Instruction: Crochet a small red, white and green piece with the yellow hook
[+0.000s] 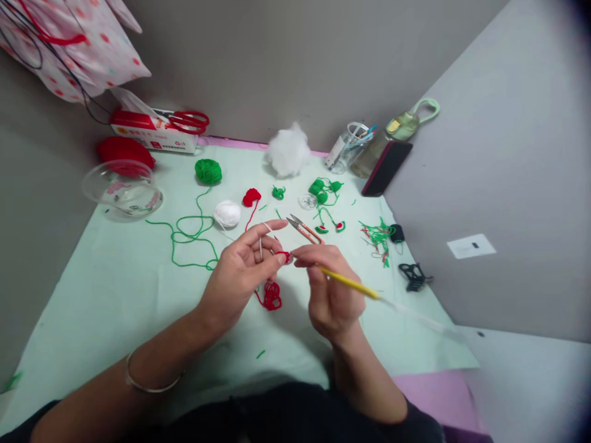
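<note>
Between thumb and fingers, my left hand pinches a small red crochet piece; white yarn runs over its raised index finger. My right hand grips a crochet hook with a yellow handle, its tip at the red piece. Below the left fingers lies a small openwork bundle of red yarn on the cloth. A white yarn ball sits just beyond the left hand. Thread snips with orange handles lie behind the fingertips.
A green yarn ball trails loops leftward. Behind stand a clear tub, red-handled scissors on a tissue box, white stuffing, a pen cup and a phone. Yarn scraps and a black clip lie right.
</note>
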Available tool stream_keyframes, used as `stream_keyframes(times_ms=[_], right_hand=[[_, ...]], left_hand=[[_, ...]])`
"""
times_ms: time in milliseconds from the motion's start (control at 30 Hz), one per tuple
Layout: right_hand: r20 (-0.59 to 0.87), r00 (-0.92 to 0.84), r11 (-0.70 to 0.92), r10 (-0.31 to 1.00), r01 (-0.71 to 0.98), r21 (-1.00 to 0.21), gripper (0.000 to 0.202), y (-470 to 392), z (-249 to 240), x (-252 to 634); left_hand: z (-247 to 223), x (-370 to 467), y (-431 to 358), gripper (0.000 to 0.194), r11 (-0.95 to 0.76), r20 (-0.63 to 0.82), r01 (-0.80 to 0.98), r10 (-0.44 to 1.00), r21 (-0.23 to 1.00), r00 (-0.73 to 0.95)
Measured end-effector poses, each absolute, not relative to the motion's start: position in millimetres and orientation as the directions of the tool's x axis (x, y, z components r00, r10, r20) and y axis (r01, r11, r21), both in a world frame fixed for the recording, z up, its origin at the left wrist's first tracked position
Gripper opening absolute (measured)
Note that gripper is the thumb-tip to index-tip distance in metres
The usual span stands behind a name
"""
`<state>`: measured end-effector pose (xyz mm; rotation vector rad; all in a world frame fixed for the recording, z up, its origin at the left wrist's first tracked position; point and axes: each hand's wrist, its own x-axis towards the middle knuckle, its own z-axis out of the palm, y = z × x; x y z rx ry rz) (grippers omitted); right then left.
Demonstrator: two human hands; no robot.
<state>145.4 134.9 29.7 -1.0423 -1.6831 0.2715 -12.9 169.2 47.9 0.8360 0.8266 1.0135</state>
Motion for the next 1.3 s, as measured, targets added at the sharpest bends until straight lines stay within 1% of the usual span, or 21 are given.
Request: stream_keyframes(times_ms=[67, 100, 133, 167, 233, 300, 333, 367, 433, 500, 567, 667, 733, 800, 867, 933, 967, 1100, 1167, 1233, 1300], right_hand=[[0.73, -0.086, 0.599, 0.678, 0.64, -0.481, 0.03, 135, 23, 142], [0.763, -0.071, 0.593, 0.642, 0.676, -0.436, 0.033, 136, 20, 141], [0.786, -0.037, 0.587, 0.618, 0.687, -0.429, 0.035, 137, 18, 140], [0.785, -0.001, 0.587, 0.62, 0.664, -0.463, 0.033, 138, 18, 140], [0.725, 0.1, 0.588, 0.681, 0.515, -0.624, 0.027, 140, 22, 141], [0.616, 0.189, 0.559, 0.765, 0.28, -0.78, 0.022, 143, 29, 143], [0.566, 0.209, 0.537, 0.798, 0.181, -0.824, 0.021, 145, 32, 144], [0.53, 0.206, 0.516, 0.823, 0.121, -0.848, 0.02, 146, 34, 144], [0.5, 0.17, 0.488, 0.849, 0.109, -0.866, 0.017, 146, 36, 143], [0.503, 0.163, 0.478, 0.849, 0.17, -0.862, 0.018, 144, 35, 139], [0.523, 0.162, 0.476, 0.837, 0.26, -0.84, 0.023, 140, 32, 136], [0.567, 0.168, 0.473, 0.806, 0.393, -0.789, 0.023, 136, 28, 135], [0.567, 0.208, 0.457, 0.797, 0.407, -0.791, 0.018, 137, 27, 138], [0.495, 0.278, 0.429, 0.823, 0.267, -0.863, 0.017, 141, 30, 142], [0.345, 0.319, 0.364, 0.883, 0.0, -0.931, 0.018, 146, 34, 145], [0.198, 0.302, 0.272, 0.933, -0.225, -0.936, 0.017, 149, 36, 144], [0.159, 0.29, 0.241, 0.944, -0.274, -0.931, 0.017, 150, 36, 142], [0.089, 0.254, 0.17, 0.963, -0.321, -0.932, 0.017, 152, 28, 138], [0.05, 0.217, 0.122, 0.975, -0.333, -0.935, 0.022, 153, 26, 138], [0.016, 0.148, 0.064, 0.989, -0.319, -0.946, 0.026, 149, 29, 136], [0.003, 0.011, 0.006, 1.0, -0.251, -0.968, 0.022, 140, 38, 127]], left_hand=[[46, -12, 168, 0.052, 0.353, -0.23, -0.409, 0.919, 0.841, 0.321], [45, -11, 168, 0.053, 0.41, -0.265, -0.432, 0.896, 0.804, 0.356], [45, -11, 169, 0.051, 0.474, -0.3, -0.451, 0.864, 0.757, 0.404], [45, -12, 170, 0.048, 0.531, -0.327, -0.465, 0.831, 0.709, 0.45], [46, -13, 173, 0.041, 0.591, -0.349, -0.489, 0.793, 0.641, 0.5], [48, -14, 174, 0.039, 0.569, -0.334, -0.513, 0.811, 0.643, 0.481], [49, -14, 174, 0.039, 0.544, -0.317, -0.517, 0.827, 0.662, 0.464], [50, -14, 173, 0.039, 0.519, -0.299, -0.509, 0.84, 0.687, 0.453], [52, -12, 170, 0.039, 0.468, -0.263, -0.48, 0.862, 0.742, 0.434], [52, -10, 167, 0.042, 0.424, -0.245, -0.456, 0.883, 0.783, 0.4], [50, -9, 165, 0.047, 0.411, -0.252, -0.455, 0.894, 0.79, 0.37], [48, -10, 168, 0.044, 0.509, -0.31, -0.474, 0.844, 0.718, 0.437], [47, -12, 172, 0.036, 0.576, -0.339, -0.5, 0.804, 0.647, 0.489], [47, -15, 175, 0.032, 0.589, -0.338, -0.531, 0.799, 0.61, 0.498], [47, -15, 177, 0.029, 0.56, -0.317, -0.542, 0.819, 0.627, 0.479], [47, -14, 176, 0.024, 0.524, -0.293, -0.521, 0.837, 0.674, 0.462], [47, -12, 174, 0.021, 0.504, -0.281, -0.509, 0.846, 0.698, 0.452], [46, -7, 171, 0.013, 0.448, -0.241, -0.481, 0.869, 0.754, 0.431], [47, -7, 177, 0.013, 0.417, -0.228, -0.476, 0.885, 0.774, 0.405], [49, -11, 193, 0.015, 0.364, -0.208, -0.483, 0.915, 0.796, 0.347], [52, -15, 216, 0.02, 0.291, -0.174, -0.53, 0.95, 0.797, 0.261]])
